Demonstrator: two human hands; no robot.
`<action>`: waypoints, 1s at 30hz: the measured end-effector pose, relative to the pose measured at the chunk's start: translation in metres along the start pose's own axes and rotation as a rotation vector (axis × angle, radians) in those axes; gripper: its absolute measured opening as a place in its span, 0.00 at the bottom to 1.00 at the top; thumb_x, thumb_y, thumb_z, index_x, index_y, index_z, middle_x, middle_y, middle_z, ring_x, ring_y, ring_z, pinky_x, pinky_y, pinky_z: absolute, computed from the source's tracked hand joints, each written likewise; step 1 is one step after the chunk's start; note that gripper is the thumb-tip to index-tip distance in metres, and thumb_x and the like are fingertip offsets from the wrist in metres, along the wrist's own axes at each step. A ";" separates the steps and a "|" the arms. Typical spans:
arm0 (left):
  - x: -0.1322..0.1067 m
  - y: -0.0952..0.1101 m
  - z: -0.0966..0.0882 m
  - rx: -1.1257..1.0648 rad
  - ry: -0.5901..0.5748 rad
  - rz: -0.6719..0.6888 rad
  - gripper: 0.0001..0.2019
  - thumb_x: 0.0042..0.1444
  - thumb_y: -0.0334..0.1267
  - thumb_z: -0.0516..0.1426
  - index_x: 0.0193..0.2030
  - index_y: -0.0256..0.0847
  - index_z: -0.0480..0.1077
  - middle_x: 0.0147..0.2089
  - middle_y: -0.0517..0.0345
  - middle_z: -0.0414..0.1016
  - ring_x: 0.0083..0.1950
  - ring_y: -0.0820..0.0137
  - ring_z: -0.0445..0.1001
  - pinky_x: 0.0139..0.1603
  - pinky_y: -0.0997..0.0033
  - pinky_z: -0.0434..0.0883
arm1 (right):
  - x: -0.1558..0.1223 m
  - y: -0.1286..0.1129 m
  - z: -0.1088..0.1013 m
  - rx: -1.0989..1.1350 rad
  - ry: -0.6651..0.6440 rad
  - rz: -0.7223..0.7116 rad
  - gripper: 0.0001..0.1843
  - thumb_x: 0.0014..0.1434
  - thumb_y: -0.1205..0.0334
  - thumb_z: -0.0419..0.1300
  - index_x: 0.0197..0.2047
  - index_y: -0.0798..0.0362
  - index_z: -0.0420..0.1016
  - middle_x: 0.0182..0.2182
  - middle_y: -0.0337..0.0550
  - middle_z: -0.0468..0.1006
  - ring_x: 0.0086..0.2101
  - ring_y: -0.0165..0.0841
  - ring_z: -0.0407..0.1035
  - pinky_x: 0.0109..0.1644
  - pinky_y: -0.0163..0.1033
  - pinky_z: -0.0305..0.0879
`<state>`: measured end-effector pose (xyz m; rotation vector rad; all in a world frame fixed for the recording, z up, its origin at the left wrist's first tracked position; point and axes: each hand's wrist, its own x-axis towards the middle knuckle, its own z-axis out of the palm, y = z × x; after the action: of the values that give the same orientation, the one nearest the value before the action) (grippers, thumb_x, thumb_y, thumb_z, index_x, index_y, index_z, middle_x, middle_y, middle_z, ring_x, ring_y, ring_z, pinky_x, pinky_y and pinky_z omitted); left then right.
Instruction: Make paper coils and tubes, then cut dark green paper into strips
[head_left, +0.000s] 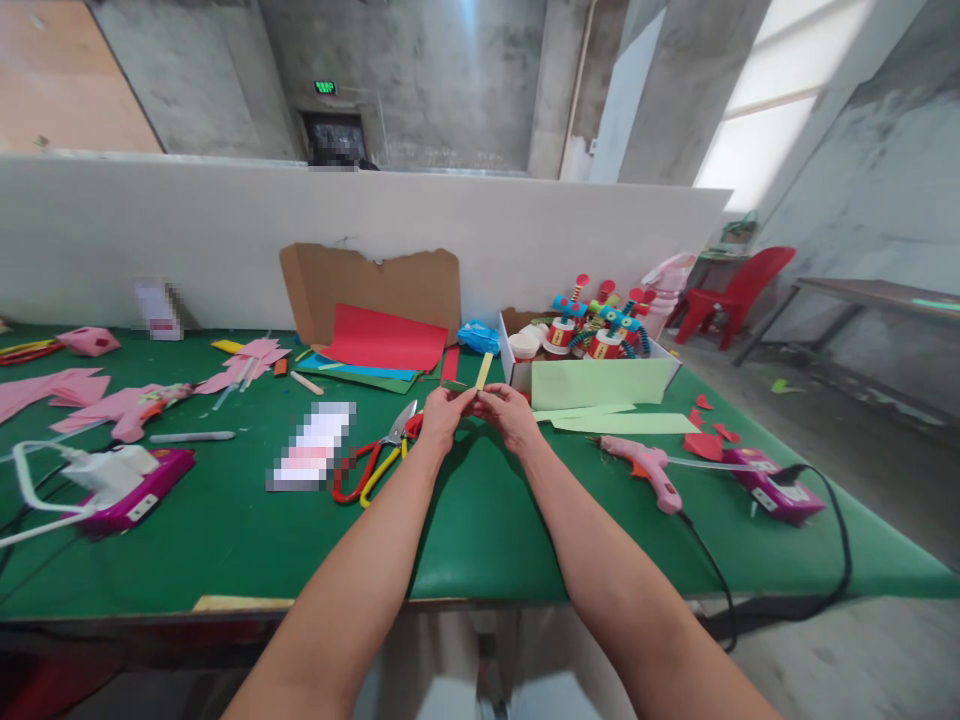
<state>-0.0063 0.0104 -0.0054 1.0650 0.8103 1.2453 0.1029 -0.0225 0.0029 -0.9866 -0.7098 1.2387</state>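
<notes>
My left hand and my right hand meet above the green table, fingertips pinched together. Between them are two narrow paper strips. The yellow paper strip sticks up and away from the fingers, while the dark green paper strip points left over my left hand. The strips meet at the fingertips, where the fingers hide the join. Just left of my left hand lie scissors with red handles and another pair with yellow handles, partly covered by that hand.
Red paper lies on coloured sheets before a brown cardboard piece. A white box holds paper-cup figures. Right of my arms are a pink glue gun, its cable and a purple power strip. Another glue gun lies left.
</notes>
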 end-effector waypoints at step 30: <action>0.001 -0.004 0.000 0.077 0.080 0.115 0.19 0.32 0.47 0.69 0.25 0.38 0.69 0.21 0.65 0.68 0.23 0.76 0.65 0.26 0.76 0.62 | 0.006 0.009 -0.004 -0.171 -0.023 -0.131 0.11 0.43 0.56 0.70 0.26 0.54 0.76 0.20 0.34 0.75 0.25 0.28 0.71 0.38 0.36 0.72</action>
<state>-0.0050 0.0114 -0.0092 1.1429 0.8738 1.3693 0.1036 -0.0177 -0.0075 -1.0498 -0.8962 1.0903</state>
